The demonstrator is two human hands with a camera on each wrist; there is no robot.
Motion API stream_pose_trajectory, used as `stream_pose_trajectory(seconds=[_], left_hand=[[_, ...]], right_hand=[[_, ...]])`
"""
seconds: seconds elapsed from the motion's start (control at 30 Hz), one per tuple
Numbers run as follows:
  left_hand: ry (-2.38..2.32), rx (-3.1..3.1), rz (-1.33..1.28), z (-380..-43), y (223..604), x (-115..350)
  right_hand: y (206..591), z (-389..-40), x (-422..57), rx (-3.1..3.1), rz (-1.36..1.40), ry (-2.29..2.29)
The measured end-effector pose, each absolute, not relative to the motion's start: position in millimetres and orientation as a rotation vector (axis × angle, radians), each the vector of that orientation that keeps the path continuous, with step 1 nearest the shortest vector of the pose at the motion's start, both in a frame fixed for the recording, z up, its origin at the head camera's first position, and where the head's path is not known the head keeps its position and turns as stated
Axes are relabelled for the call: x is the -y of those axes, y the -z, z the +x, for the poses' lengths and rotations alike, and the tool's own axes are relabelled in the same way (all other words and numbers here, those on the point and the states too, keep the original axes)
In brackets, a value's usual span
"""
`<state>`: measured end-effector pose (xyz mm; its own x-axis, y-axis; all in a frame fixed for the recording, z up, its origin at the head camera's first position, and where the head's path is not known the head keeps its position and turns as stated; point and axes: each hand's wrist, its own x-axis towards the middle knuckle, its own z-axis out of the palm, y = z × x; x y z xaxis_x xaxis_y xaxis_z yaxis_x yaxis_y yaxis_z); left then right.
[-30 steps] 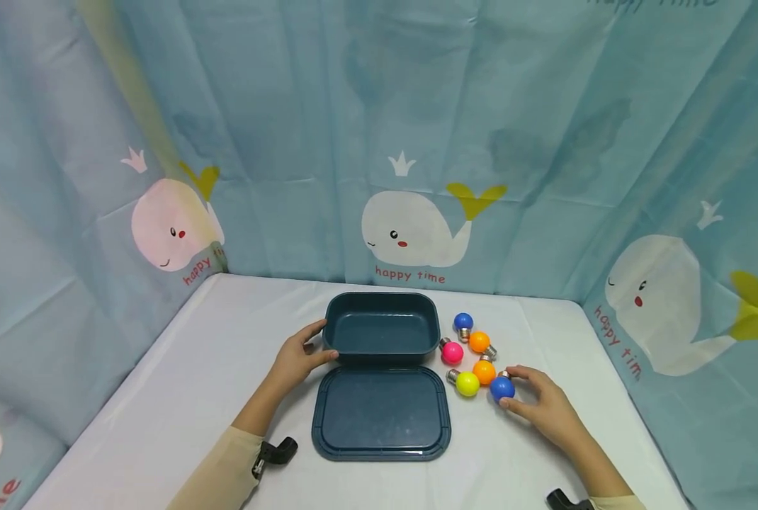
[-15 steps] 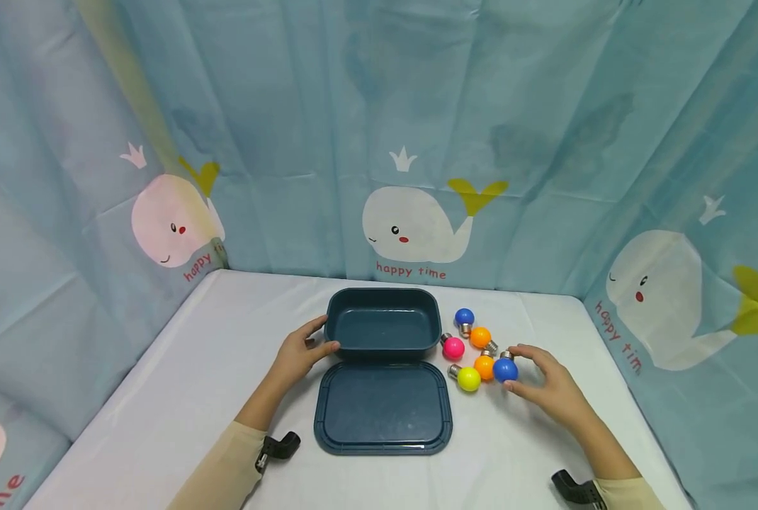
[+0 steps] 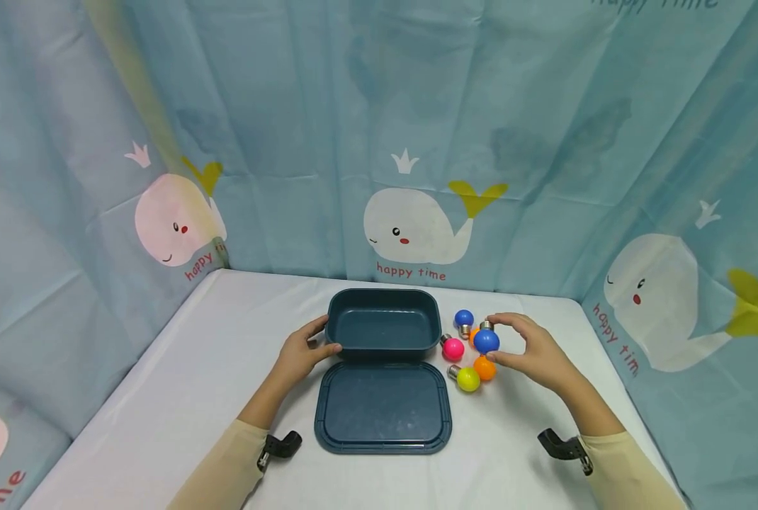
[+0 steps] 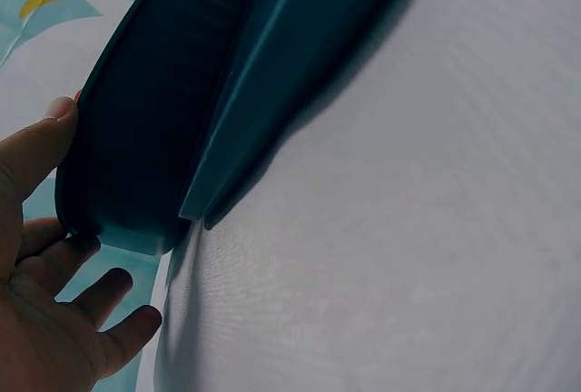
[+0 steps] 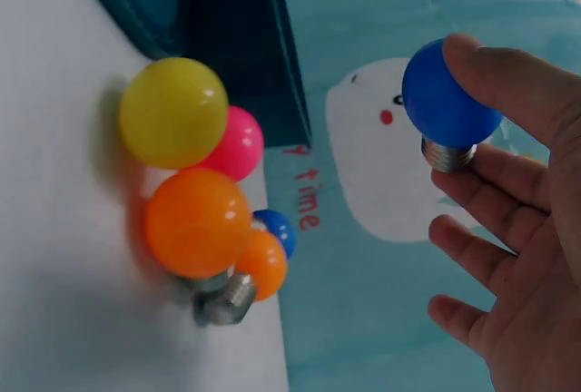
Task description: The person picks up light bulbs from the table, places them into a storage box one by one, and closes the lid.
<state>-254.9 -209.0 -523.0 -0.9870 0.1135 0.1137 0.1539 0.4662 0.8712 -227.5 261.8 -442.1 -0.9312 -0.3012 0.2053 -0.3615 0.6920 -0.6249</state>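
In the head view, a blue light bulb (image 3: 487, 341) is raised above the others, metal base up, pinched between the thumb and fingers of my right hand (image 3: 535, 352). The right wrist view has that blue bulb (image 5: 447, 97) between thumb and index finger, with the other fingers spread. My left hand (image 3: 299, 358) holds the left end of a dark teal plastic box (image 3: 333, 340), thumb at the near corner and index finger farther back. Inside, the box shows nothing. Its matching lid (image 3: 383, 409) lies flat just in front of it.
Right of the box lie a yellow bulb (image 3: 468, 379), a pink bulb (image 3: 453, 349), an orange bulb (image 3: 484, 368) and another blue bulb (image 3: 463, 318). A second orange bulb (image 5: 263, 263) is partly hidden in the head view. A whale-print curtain (image 3: 277, 212) hangs behind the white table (image 3: 239, 333).
My right hand has lifted the blue bulb off the table and carried it left and away from me, over the orange bulb. The left hand stays at the box.
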Motion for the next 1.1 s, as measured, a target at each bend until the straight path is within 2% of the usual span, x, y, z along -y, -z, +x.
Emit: stream_pose_trajectory(seconds=[0.4,1.1], left_hand=[[1.606,2.649,-0.235,-254,525,207],[1.64,2.595,-0.248,-254,529,208]], right_hand=[[415,-258,-231,2.832,0.682,-1.043],[368,-309,-163,2.804,1.099,-0.916]])
